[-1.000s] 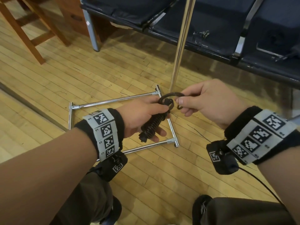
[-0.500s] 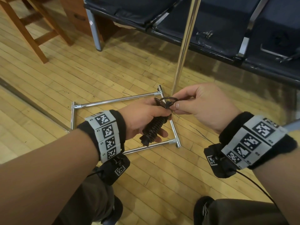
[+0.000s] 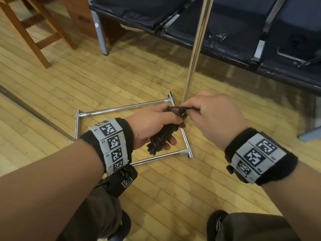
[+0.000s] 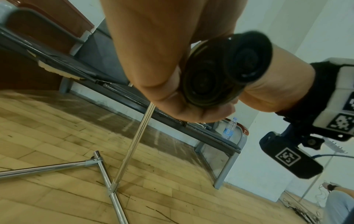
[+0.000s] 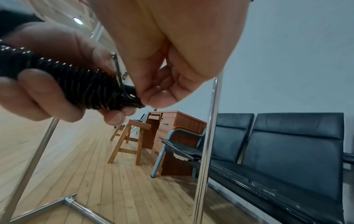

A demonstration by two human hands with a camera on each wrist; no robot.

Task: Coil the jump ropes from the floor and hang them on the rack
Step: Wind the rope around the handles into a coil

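Head view takes in a wooden floor (image 3: 52, 87), and every place below is given from the chrome rack (image 3: 197, 49) standing on it. Beyond the rack's upright pole runs a row of dark bench seats (image 3: 234, 23); off to the far left of it are a wooden stool (image 3: 34, 37) and a reddish desk (image 5: 172, 125). The rack's base frame lies flat on the boards, a rectangle of tubes spreading left from the foot of the pole.

Directly above that base, just in front of the pole, both hands work together on one jump rope (image 3: 163, 136). It is already wound into a tight black bundle around its handles, whose two round butt ends show side by side in the left wrist view. The left hand (image 3: 149, 129) has its fingers curled right round the bundle, probably so the turns cannot spring loose. The right hand (image 3: 213, 117) pinches the last small loop of cord (image 3: 175, 109) at the bundle's top end between thumb and fingertips (image 5: 153, 98), seemingly to tuck or cinch it so the coil locks.

Coiling looks nearly finished; hanging is not yet done, and keeping the bundle this near the pole should make the lift short. Whether the loop is already secured cannot be told.
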